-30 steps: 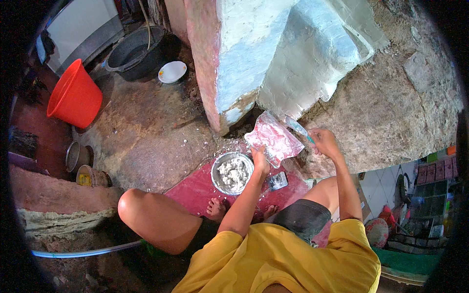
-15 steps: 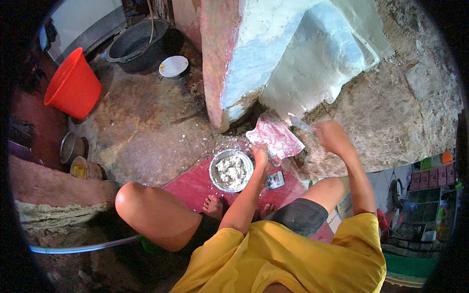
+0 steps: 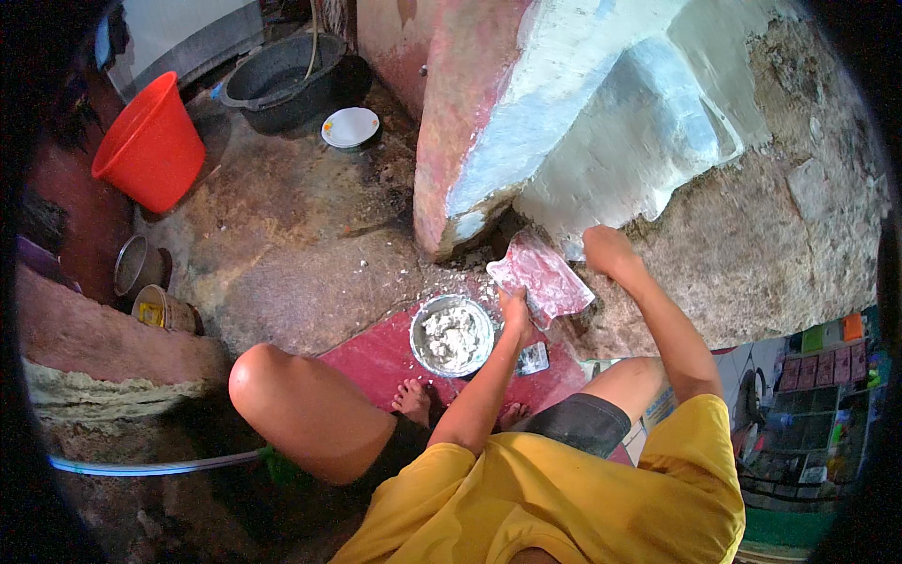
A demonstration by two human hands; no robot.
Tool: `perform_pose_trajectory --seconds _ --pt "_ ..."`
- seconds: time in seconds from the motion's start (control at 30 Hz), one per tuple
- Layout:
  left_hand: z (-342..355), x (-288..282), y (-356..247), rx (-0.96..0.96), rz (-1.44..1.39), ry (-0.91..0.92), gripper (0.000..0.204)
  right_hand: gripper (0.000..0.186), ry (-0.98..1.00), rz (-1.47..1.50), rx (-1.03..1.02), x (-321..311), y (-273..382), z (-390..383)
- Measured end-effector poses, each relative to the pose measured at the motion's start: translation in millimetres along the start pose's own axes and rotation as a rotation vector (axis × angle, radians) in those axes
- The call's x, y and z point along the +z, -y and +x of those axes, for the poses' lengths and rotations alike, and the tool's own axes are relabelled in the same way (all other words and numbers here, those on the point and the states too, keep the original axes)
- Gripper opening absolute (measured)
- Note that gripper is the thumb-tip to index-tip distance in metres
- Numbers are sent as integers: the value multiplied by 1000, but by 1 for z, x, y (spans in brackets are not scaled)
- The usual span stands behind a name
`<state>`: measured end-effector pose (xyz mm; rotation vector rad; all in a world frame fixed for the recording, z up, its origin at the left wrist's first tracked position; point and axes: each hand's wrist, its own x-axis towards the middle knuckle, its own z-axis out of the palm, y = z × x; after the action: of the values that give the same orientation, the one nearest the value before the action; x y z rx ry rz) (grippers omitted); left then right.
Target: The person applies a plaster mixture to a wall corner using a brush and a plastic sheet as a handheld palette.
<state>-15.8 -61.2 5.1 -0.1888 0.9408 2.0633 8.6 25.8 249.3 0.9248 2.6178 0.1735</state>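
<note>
My left hand [image 3: 514, 308] grips the near edge of a flat pinkish sheet [image 3: 540, 274] with wavy edges, smeared with white paste. In my right hand [image 3: 609, 250] is a putty knife [image 3: 574, 250], its blade close to the lower edge of the wall's smooth grey-white plaster [image 3: 587, 183]. My fingers hide its handle. Beside my left forearm stands a round bowl [image 3: 414, 350] holding lumpy white paste [image 3: 453, 336]. A small flat piece with white smears [image 3: 533, 359] lies on the red floor patch, partly behind my left forearm.
Bare rough wall [image 3: 752, 244] runs along the right. A pinkish wall corner [image 3: 442, 188] juts out ahead. Farther left are a red bucket [image 3: 155, 146], a black tub [image 3: 282, 113], a white plate [image 3: 349, 126], a metal pot [image 3: 133, 267] and a small yellowish tub [image 3: 164, 308].
My right hand has moved left and slightly up, bringing the putty knife against or near the plaster's lower edge. My left hand still holds the pinkish sheet. The whole view has shifted slightly.
</note>
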Motion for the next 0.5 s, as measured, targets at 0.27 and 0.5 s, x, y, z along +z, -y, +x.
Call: perform_pose_trajectory --seconds 0.27,0.5 --pt "-17 13 -21 -65 -36 -17 44 22 -65 -32 51 -30 -18 -12" --pt "-12 7 -19 -47 -53 -23 45 25 -81 73 10 -48 -17 -48"
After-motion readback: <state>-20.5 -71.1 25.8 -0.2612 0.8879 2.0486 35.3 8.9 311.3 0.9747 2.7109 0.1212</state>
